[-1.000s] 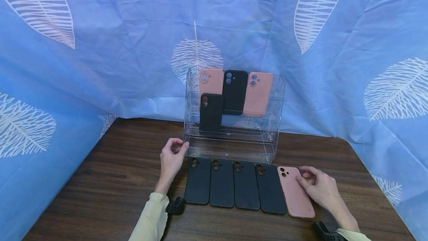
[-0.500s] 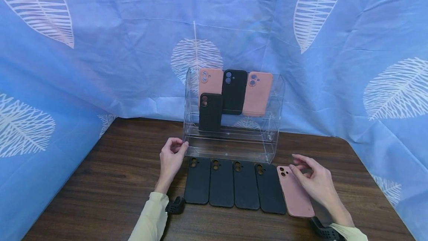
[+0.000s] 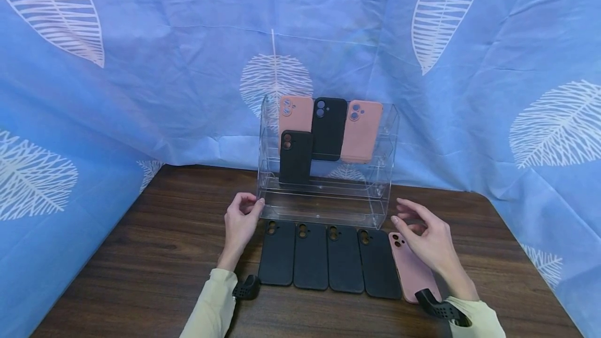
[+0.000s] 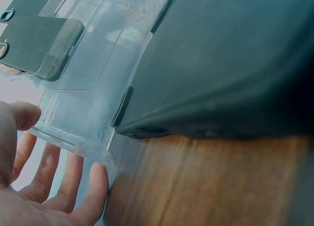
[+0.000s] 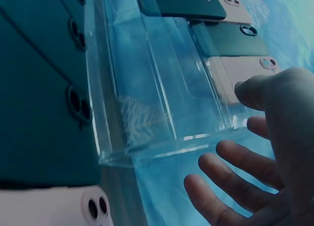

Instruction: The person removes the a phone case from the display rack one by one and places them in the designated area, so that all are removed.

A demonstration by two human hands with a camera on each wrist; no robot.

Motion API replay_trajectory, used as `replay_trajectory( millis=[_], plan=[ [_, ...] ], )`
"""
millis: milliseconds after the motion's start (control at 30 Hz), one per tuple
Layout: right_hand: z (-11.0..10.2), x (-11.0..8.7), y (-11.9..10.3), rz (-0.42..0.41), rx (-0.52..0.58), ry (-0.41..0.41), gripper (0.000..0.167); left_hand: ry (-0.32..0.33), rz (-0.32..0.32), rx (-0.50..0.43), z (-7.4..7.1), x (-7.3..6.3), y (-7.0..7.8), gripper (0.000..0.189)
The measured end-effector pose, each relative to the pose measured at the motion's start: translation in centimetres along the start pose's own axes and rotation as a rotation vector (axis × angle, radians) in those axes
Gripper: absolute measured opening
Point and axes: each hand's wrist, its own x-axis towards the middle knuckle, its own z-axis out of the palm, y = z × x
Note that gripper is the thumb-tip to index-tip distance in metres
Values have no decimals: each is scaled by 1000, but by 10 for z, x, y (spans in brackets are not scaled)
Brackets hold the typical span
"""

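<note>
A clear acrylic display stand (image 3: 324,218) stands at the back of the table. My left hand (image 3: 241,223) holds its left side edge, thumb at the front and fingers along the outside; the left wrist view shows the fingertips (image 4: 99,171) right at the panel. My right hand (image 3: 429,239) is raised near the stand's right side, fingers spread and holding nothing. Below it, partly covered by the wrist camera, lies a pink phone case (image 3: 413,273). Several black phone cases (image 3: 312,260) lie in a row left of it, close along the stand's front.
On the stand's upper tier lean a pink case (image 3: 297,111), a black case (image 3: 330,129) and another pink case (image 3: 362,132). One more black case (image 3: 296,160) leans a tier lower. A blue leaf-print cloth (image 3: 197,67) hangs behind the dark wooden table (image 3: 155,254).
My right hand has left the pink phone case in the front row and moved up and left toward the stand's right side. My left hand has stayed at the stand's left edge.
</note>
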Motion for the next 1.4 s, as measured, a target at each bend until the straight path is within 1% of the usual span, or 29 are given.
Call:
replay_trajectory(
  millis=[267, 467, 567, 667, 833, 1033, 1200, 1400],
  plan=[
    [7, 14, -15, -49, 71, 29, 44, 3, 14, -10, 1, 0, 0, 23],
    [15, 25, -23, -135, 123, 80, 46, 11, 23, -5, 1, 0, -1, 23],
    [19, 32, -27, -170, 134, 87, 46, 11, 22, -3, 1, 1, -1, 23],
    [23, 40, -31, -189, 147, 83, 45, 12, 23, -1, 1, 2, -1, 24],
    [31, 51, -40, -200, 161, 64, 46, 12, 27, 0, 1, 1, -2, 24],
    [41, 64, -54, -200, 203, 62, 45, 10, 30, 0, 1, 0, -2, 24],
    [51, 75, -59, -175, 218, 51, 42, 13, 41, -3, 2, 0, -2, 23],
    [62, 87, -65, -146, 249, 12, 40, 9, 24, -3, 1, 1, -2, 24]
  ],
)
